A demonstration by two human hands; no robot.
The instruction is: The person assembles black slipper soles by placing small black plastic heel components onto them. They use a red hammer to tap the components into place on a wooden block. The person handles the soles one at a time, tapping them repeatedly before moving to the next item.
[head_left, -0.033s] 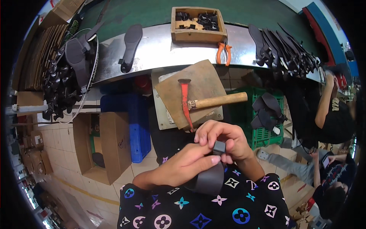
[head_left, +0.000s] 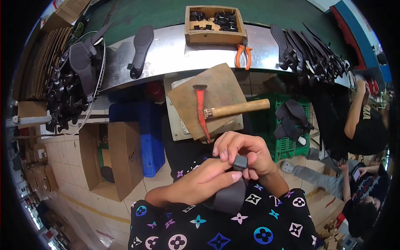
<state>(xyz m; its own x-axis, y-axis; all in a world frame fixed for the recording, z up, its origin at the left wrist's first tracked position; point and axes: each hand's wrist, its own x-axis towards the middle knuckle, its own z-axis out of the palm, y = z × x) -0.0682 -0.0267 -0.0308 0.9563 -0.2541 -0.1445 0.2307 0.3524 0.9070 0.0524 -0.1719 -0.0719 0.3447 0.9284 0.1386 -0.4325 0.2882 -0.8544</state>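
Dark shoe part (head_left: 230, 196) sits low between your hands, in front of your patterned shirt (head_left: 219, 241), its curved face showing below your left thumb. Your left hand (head_left: 204, 176) is clasping it, thumb pressed along it near the dark block (head_left: 240, 163). Your right hand (head_left: 251, 153) curls around that block, fingertips pinching it; whether block and shoe part are joined, you can't tell from this angle, the fingers cover the meeting place.

Watch that pinch! The block looks smooth and small, so a loose squeeze could let it twist or slip, and uneven pressure from your two thumbs might set it crooked. A slip would likely drop it toward your lap. Beyond your knuckles, the red-headed hammer (head_left: 201, 109) lies on the brown board (head_left: 227, 85), its pointed lower end near your right fingers; a careless forward push could knock your knuckles on it.
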